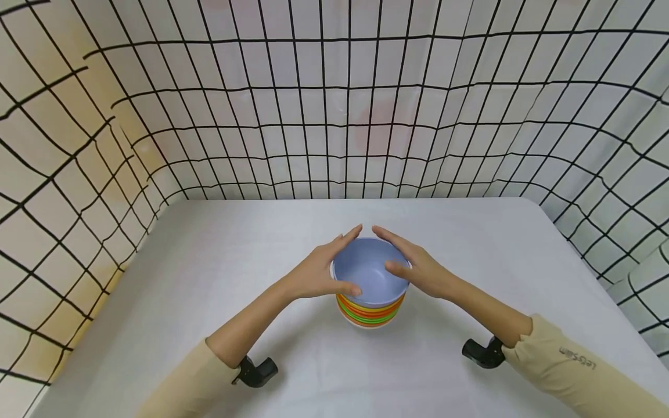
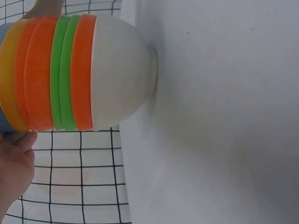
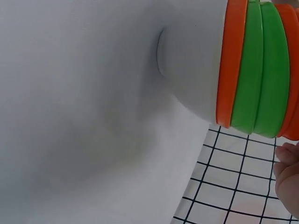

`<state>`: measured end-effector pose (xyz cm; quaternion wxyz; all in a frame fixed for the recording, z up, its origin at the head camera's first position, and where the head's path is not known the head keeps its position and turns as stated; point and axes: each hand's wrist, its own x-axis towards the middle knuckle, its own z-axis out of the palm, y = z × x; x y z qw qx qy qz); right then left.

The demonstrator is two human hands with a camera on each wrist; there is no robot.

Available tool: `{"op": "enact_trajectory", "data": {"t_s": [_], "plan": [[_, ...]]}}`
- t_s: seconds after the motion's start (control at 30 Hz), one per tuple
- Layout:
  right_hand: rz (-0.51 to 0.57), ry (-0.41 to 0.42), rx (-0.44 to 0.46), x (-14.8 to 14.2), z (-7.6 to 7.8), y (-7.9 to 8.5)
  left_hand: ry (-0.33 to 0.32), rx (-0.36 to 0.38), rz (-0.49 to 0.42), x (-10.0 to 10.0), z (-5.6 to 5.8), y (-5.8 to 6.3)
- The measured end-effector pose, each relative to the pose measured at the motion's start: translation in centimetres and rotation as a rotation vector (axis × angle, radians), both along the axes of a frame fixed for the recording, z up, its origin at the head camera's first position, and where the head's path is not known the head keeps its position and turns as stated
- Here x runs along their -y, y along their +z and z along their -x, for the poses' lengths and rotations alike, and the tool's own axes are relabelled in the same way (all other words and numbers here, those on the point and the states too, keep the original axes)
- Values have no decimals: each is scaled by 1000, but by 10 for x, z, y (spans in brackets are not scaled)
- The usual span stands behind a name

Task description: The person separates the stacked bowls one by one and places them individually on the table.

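Observation:
A stack of nested bowls stands upright on the white table. On top is a lavender-blue bowl; yellow, orange and green rims show below it, and a white bowl forms the base. My left hand lies along the stack's left side, fingers extended and thumb across the near rim. In the left wrist view its fingertips touch or nearly touch the upper rims. Along the right side is my right hand, fingers straight, its thumb over the blue bowl's opening. Whether it touches the rim I cannot tell.
Black wire mesh rises behind the table and along both sides, with pale sheeting beyond it. A black wrist camera mount sits below the left forearm and another mount below the right one.

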<state>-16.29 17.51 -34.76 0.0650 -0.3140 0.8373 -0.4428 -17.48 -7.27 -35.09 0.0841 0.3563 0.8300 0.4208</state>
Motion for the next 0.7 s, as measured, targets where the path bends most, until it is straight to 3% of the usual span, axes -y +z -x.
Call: {"op": "enact_trajectory", "data": {"t_s": [0.17,0.47,0.53,0.7], "plan": [[50,-4,31,-2,-3,-6,-53,21,-70,1,2,-2],[175,-19,1,0,-7,-15,-76,20,-83,0,0,-3],[198,-17,-13,0,-9,-17,-79,29,-103,0,-3,-1],[231,1,-21,-1,-11,-20,-70,57,-126,-3,-18,19]]}}
